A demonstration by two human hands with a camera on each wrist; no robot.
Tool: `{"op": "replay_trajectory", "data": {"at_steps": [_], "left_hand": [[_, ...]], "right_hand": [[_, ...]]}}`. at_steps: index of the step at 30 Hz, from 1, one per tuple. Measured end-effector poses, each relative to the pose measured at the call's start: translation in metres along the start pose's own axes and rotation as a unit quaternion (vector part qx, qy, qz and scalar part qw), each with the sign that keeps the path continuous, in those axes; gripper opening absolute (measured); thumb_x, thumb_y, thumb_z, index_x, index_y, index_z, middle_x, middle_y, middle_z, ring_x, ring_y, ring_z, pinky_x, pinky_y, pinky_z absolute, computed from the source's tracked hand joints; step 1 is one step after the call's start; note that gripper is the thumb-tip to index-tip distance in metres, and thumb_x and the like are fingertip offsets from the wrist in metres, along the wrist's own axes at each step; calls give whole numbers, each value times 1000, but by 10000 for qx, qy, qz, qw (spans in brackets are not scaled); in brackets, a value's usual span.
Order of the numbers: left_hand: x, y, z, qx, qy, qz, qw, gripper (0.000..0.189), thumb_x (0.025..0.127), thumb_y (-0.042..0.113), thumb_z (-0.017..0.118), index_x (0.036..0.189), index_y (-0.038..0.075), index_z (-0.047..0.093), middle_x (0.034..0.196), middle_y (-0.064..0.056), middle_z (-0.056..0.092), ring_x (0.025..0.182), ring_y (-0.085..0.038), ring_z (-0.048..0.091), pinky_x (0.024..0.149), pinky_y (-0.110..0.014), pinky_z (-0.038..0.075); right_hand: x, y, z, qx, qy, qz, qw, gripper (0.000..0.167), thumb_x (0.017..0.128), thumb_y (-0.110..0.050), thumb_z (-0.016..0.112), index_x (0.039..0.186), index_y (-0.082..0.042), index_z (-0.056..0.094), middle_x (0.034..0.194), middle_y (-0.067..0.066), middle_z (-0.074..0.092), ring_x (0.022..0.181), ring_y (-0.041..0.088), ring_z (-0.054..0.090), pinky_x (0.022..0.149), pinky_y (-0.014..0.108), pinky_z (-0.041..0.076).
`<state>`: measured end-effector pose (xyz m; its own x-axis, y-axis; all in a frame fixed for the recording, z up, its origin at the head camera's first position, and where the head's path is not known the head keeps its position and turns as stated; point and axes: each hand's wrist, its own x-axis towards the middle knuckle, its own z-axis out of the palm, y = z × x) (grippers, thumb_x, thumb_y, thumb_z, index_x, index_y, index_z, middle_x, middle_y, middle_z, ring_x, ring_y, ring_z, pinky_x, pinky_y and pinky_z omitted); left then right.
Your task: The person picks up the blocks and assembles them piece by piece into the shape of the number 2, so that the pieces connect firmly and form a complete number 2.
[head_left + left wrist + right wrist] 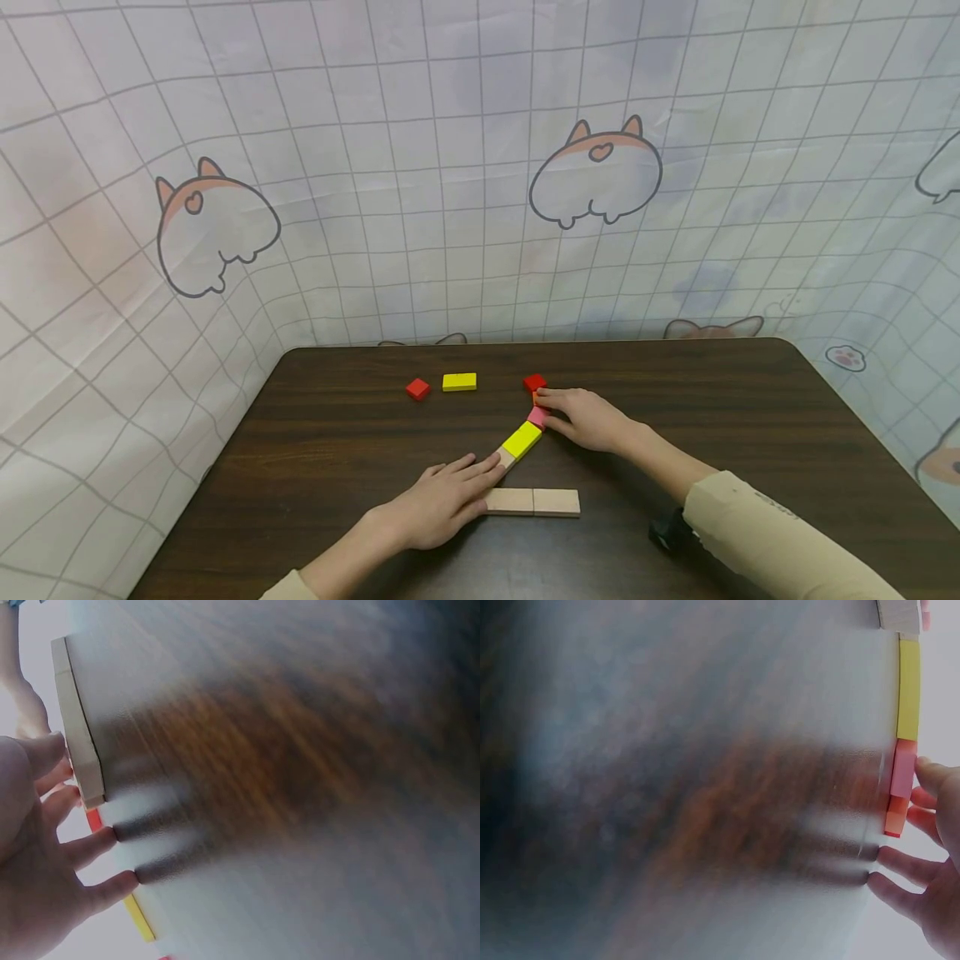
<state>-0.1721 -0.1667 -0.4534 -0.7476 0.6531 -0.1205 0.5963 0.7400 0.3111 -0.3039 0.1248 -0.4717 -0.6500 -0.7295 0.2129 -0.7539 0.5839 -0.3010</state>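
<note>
A diagonal row runs from a plain wooden block [506, 457] through a yellow block [522, 440], a pink block [537, 417] and an orange block [536, 399] to a red block [535, 382]. My left hand [442, 502] lies with extended fingers, its fingertips at the plain block and its thumb by the left end of two plain wooden planks [556, 502] set end to end. With spread fingers, my right hand [588, 418] touches the row's far end. Its thumb is at the pink block [903, 769], and its fingers partly cover the orange block [896, 814].
Toward the back of the dark wooden table [330, 433] lie a loose red block [417, 389] and a loose yellow block [459, 382]. A patterned curtain [480, 208] hangs behind the table. A black object [667, 533] shows beneath the right sleeve.
</note>
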Motion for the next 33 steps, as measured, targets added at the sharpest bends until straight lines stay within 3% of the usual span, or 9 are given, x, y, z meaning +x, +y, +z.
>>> {"op": "replay_trajectory", "data": {"at_steps": [11,14,19,22,28,33], "left_hand": [[0,-3,-4,-291,116,161,9994,57,110,38,47,163,23,31,167,2,25,148,-36,34,108,-65,35],[2,-5,-6,-387,293,226,9986,56,110,36,49,162,20,34,167,-2,28,146,-33,38,104,-67,38],[10,-15,-11,-426,855,243,9951,49,109,28,53,155,11,48,162,-11,38,143,-30,43,102,-67,40],[17,-26,-14,-472,1179,91,9919,45,109,25,54,150,6,53,159,-15,42,142,-34,44,103,-68,38],[32,-46,-18,-528,1596,-528,9843,43,107,24,58,146,6,57,155,-16,46,142,-38,42,104,-69,34],[44,-58,-22,-435,1978,-784,9761,40,105,21,62,142,4,61,151,-18,50,141,-38,44,104,-68,34]], "right_hand": [[0,1,1,48,-24,27,10000,46,101,-24,68,137,3,63,141,19,60,126,36,60,101,50,48],[0,1,1,40,-29,35,10000,46,101,-24,68,137,3,63,141,19,60,126,36,61,101,50,48],[1,1,1,1,-45,61,10000,45,101,-24,68,137,3,64,141,19,60,126,36,61,101,50,48],[1,1,1,13,-29,48,10000,45,101,-24,68,137,3,64,141,19,60,126,36,61,102,51,48],[2,0,1,65,77,-21,9999,42,101,-21,68,134,5,65,140,20,61,125,37,61,101,51,48],[1,-1,1,70,123,-6,9999,41,100,-20,69,133,5,66,138,20,62,123,37,62,100,51,49]]}}
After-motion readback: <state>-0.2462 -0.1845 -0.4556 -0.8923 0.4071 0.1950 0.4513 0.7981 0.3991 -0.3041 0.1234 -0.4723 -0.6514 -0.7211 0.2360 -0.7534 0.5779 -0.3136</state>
